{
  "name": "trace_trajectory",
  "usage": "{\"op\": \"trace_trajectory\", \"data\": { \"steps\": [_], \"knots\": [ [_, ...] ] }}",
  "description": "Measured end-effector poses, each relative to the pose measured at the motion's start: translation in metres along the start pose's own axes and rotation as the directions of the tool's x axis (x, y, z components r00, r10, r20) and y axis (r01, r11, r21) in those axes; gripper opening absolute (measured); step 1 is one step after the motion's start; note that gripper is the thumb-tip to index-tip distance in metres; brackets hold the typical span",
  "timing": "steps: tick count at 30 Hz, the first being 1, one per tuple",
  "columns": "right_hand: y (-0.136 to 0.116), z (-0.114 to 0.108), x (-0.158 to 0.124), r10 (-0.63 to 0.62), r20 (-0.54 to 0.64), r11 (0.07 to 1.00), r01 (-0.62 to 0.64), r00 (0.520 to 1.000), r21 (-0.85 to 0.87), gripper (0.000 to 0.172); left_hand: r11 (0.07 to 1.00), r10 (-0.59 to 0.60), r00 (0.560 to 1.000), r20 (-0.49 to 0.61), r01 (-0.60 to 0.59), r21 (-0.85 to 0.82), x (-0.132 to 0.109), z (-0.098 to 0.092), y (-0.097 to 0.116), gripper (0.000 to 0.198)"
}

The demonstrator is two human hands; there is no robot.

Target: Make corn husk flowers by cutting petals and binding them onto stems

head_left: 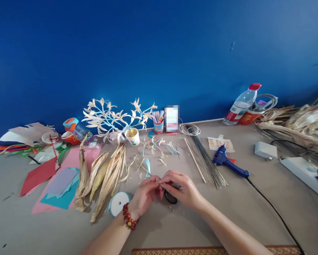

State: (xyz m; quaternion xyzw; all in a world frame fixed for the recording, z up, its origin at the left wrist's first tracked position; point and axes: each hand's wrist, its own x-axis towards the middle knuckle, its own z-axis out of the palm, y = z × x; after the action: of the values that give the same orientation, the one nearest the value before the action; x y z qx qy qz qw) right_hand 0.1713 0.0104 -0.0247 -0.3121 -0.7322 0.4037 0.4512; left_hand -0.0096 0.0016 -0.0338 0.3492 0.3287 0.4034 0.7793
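My left hand (145, 194) and my right hand (181, 189) meet low over the grey table (254, 212), fingertips pinched together on something small that I cannot make out. A dark round object with a black loop (171, 197), perhaps scissors, lies under my right hand. A red bead bracelet (129, 217) circles my left wrist. A roll of pale blue tape (118, 203) lies just left of my left hand. Dried corn husks (106, 175) lie in a pile further left.
A blue glue gun (228, 162) with a black cord lies to the right, beside thin wires and sticks (208, 163). Coloured paper sheets (58, 180) cover the left. At the back stand a husk-flower arrangement (113, 118), cups, a bottle (240, 105) and more husks (297, 125).
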Motion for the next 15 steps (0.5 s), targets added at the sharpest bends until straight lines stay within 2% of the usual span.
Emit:
{"op": "trace_trajectory", "data": {
  "steps": [3,7,11,15],
  "knots": [
    [-0.001,0.001,0.001,0.103,-0.066,0.994,-0.104,0.993,-0.020,0.013,0.988,0.100,0.994,-0.035,-0.095,0.125,-0.002,0.001,0.001,0.015],
    [-0.002,0.003,0.001,0.232,-0.100,0.970,-0.238,0.968,-0.051,0.013,0.888,0.235,0.971,-0.045,-0.196,0.416,-0.005,0.002,0.003,0.014],
    [-0.003,0.007,0.000,0.221,-0.102,0.967,-0.232,0.970,-0.107,0.011,0.734,0.341,0.938,-0.065,-0.223,0.642,-0.006,0.004,0.004,0.016],
    [-0.006,0.013,-0.001,0.173,-0.116,0.961,-0.193,0.978,-0.199,0.012,0.642,0.403,0.912,-0.074,-0.224,0.734,-0.007,0.006,0.002,0.016]
  ]
}}
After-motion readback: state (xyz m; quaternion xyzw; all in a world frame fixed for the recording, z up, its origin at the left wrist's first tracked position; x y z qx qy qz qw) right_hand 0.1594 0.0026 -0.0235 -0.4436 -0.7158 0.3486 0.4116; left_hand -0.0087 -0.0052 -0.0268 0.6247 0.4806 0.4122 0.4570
